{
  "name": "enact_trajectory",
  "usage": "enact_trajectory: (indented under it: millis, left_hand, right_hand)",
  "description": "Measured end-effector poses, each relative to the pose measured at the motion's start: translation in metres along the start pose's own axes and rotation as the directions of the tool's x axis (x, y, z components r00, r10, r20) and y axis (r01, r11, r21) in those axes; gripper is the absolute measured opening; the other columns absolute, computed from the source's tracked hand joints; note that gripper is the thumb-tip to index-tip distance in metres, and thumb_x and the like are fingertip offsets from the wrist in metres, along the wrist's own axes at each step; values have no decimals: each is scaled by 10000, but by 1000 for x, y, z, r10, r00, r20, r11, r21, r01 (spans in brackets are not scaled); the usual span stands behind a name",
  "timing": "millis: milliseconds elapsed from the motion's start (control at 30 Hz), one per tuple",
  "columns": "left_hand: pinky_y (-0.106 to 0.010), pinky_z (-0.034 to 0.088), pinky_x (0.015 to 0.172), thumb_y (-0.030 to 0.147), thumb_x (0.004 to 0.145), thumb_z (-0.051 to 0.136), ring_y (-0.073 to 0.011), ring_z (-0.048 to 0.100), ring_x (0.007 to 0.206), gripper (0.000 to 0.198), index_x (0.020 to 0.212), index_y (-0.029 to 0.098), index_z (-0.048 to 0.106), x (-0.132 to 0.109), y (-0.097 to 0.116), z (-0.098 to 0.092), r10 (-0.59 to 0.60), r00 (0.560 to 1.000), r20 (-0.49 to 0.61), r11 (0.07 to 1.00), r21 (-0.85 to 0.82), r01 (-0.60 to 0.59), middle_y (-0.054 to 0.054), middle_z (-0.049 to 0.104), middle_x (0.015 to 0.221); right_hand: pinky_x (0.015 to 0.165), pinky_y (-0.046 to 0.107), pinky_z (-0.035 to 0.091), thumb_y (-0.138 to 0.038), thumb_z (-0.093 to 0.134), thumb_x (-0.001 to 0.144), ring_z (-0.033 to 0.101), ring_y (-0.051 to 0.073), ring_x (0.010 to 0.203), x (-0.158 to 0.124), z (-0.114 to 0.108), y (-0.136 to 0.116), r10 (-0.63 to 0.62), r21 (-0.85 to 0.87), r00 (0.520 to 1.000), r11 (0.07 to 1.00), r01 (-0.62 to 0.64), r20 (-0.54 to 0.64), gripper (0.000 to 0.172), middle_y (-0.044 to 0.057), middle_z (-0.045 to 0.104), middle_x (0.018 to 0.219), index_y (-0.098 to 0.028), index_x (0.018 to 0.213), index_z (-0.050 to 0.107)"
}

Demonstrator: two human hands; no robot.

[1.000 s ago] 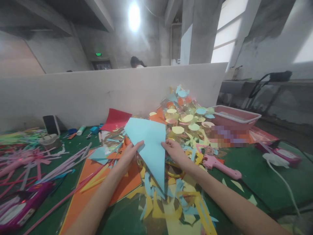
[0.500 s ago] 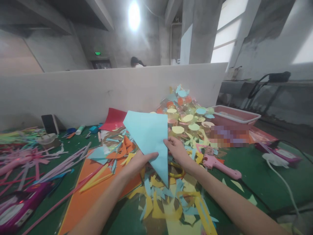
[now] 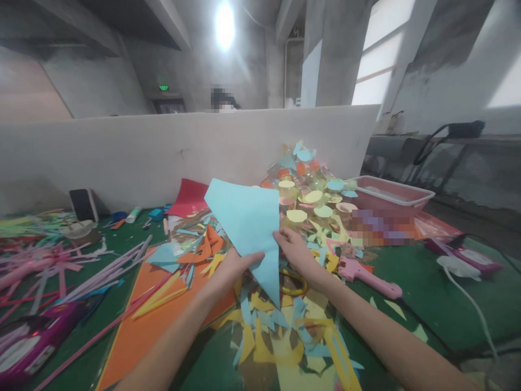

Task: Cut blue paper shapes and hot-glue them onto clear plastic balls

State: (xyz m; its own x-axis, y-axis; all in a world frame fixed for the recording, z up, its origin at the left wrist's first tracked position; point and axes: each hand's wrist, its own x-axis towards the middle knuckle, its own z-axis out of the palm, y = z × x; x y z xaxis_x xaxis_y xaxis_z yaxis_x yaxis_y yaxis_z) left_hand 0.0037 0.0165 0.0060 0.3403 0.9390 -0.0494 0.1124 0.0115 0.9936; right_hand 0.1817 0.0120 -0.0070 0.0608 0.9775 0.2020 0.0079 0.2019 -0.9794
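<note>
A light blue sheet of paper (image 3: 248,214), cut to a point at its lower end, is held up above the table. My left hand (image 3: 240,263) grips its lower left edge, thumb on the front and the other fingers hidden behind. On the right edge, my right hand (image 3: 295,247) pinches the paper between thumb and fingers. Below the sheet lie yellow and blue paper scraps (image 3: 264,342). Yellow-handled scissors (image 3: 293,285) rest partly hidden behind my right wrist.
A pink glue gun (image 3: 368,276) with a cord lies at right. Behind it are a heap of plastic cups with paper discs (image 3: 313,196) and a pink basket (image 3: 391,203). Orange sheets (image 3: 134,326), pink strips (image 3: 52,266) and a phone (image 3: 83,205) are at left. A white partition (image 3: 122,157) stands behind.
The blue paper's upper left corner has risen slightly and its top edge now slopes more. Both hands keep nearly the same places and grips.
</note>
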Motion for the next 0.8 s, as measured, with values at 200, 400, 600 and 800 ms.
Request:
enact_trajectory:
  millis: [200,400,600,800]
  left_hand:
    - [-253,486,463,406,708,763,-162,589,504,314,847,147,652,3,-4,-1,8,1000,-14,1000,-16,-8,-67,681,670]
    - [-263,511,484,421,728,749,-168,605,521,324,876,145,667,1,-3,-2,2,1000,8,1000,-4,-2,-86,694,692]
    - [-279,545,527,438,731,748,-189,651,602,398,969,131,661,2,-4,0,-1,1000,11,1000,1,1,-106,716,785]
    - [-285,533,484,430,741,736,-168,608,505,393,959,121,630,2,-1,3,-27,1000,13,1000,11,27,-78,693,705]
  right_hand:
    - [559,282,393,-615,544,821,503,164,610,-2,-1,2,0,-57,1000,998,1,19,400,-14,544,662,-216,791,540]
    - [537,276,382,-598,558,815,490,157,586,-1,0,4,25,-40,1000,999,-25,2,381,-14,550,660,-218,793,545]
    - [537,269,383,-535,545,848,472,141,566,0,1,6,32,16,999,999,-33,21,324,-31,507,655,-216,800,521]
    - [528,268,373,-507,504,881,468,137,565,-2,1,1,18,-43,1000,999,-18,21,301,-19,536,687,-209,838,527]
